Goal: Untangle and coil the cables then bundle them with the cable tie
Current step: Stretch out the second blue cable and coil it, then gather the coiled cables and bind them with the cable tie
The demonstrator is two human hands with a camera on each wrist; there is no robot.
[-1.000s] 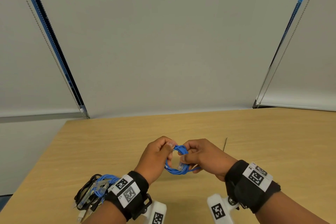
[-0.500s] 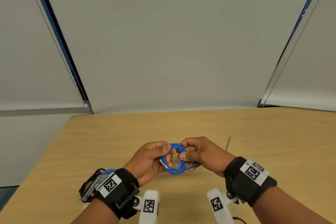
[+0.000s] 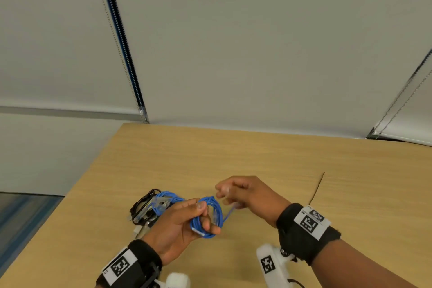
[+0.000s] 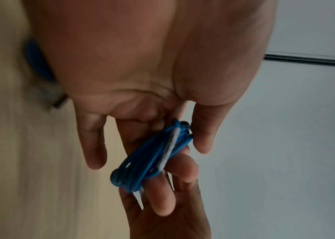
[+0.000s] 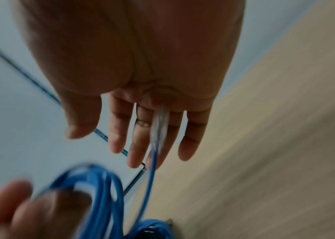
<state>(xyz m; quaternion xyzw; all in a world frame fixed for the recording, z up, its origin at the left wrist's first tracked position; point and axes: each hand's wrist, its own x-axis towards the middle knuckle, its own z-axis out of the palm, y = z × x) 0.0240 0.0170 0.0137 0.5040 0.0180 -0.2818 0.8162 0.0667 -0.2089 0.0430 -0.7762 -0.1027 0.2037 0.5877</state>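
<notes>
My left hand (image 3: 205, 217) grips a small coil of blue cable (image 3: 216, 211) just above the table, thumb on top and fingers through the loop; the left wrist view shows the same coil (image 4: 152, 156) pinched. A loose end with a clear plug (image 5: 159, 126) runs from the coil (image 5: 101, 194) up to my right hand (image 3: 228, 190). There the plug lies against straight fingers, with the thumb held apart and no finger curled round it. A thin dark cable tie (image 3: 317, 188) lies on the table to the right of my right hand.
A heap of other blue and black cables (image 3: 152, 208) lies on the wooden table (image 3: 257, 159) just left of my left hand. The table's left edge (image 3: 93, 170) is close to that heap. Window blinds hang behind the far edge.
The hands, close together on the coil before, have parted. My right hand let go of the coil and moved up and right; the loose end now trails to it.
</notes>
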